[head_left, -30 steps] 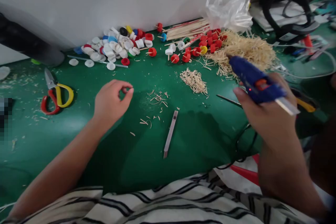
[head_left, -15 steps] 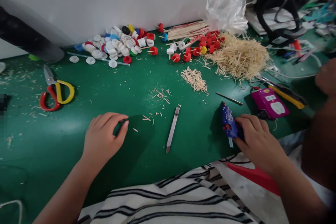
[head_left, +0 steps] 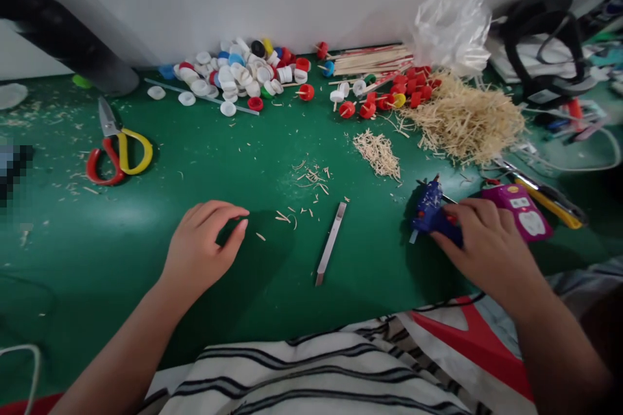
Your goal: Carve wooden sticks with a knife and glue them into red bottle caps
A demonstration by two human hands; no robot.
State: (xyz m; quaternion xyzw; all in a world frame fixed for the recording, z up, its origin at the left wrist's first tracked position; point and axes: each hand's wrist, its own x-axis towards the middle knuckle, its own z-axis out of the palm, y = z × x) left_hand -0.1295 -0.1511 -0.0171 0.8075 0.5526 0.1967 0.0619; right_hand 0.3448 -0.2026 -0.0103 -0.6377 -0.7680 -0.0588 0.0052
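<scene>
Far left, I see red-and-yellow-handled scissors point(head_left: 118, 135) on green table point(head_left: 253, 149). Next, my left hand point(head_left: 202, 249): fingers curled, slight gap between thumb and fingertips. Middle, metal strip point(head_left: 331, 243), slanting; wood shavings point(head_left: 314, 176) beyond it. Right, blue glue gun point(head_left: 428, 209), handle gripped in my right hand point(head_left: 489, 249); resting or lifted, can't tell. Purple box point(head_left: 530, 220) just beside.

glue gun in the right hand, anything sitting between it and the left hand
Yes, low things only: a slim metal tool lies on the green table between the glue gun and the left hand, and a few wood shavings lie closer to that hand. Nothing tall shows between them.
</scene>
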